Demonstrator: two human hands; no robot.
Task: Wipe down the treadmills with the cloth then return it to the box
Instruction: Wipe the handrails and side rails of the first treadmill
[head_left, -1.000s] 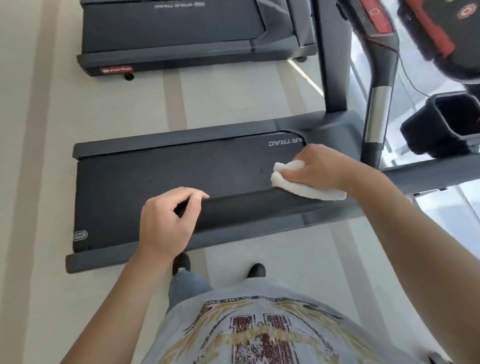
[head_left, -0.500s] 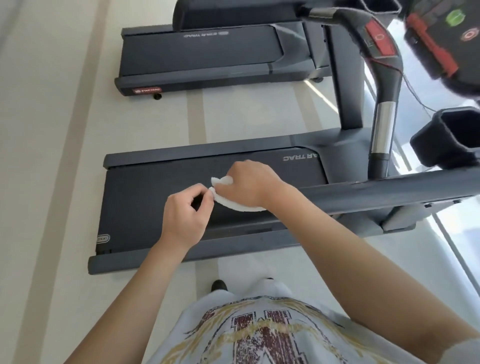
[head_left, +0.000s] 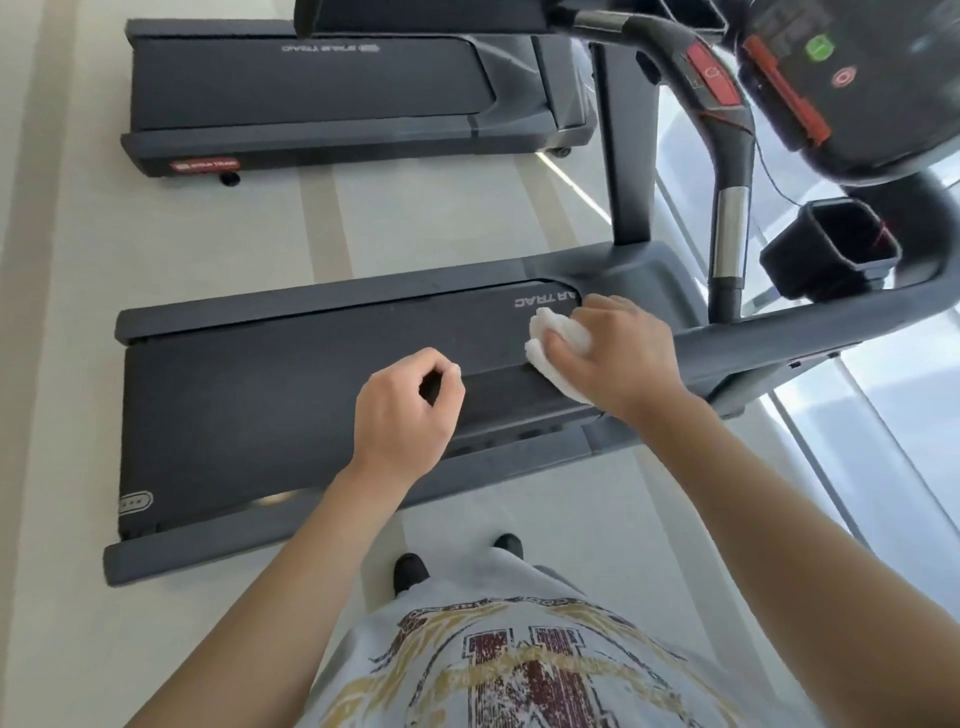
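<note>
Now I am in the wiping step: my right hand (head_left: 618, 353) has its grip around the white cloth (head_left: 556, 340) and presses it on the near treadmill (head_left: 249, 395), on its side handrail. My left hand (head_left: 405, 410) is curled, holding nothing. Next, I think, comes a stroke along the rail.

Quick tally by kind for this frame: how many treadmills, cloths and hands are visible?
Treadmills: 2, the near one and the far one
Cloths: 1, the white cloth
Hands: 2, the left hand and the right hand
Total: 5
</note>
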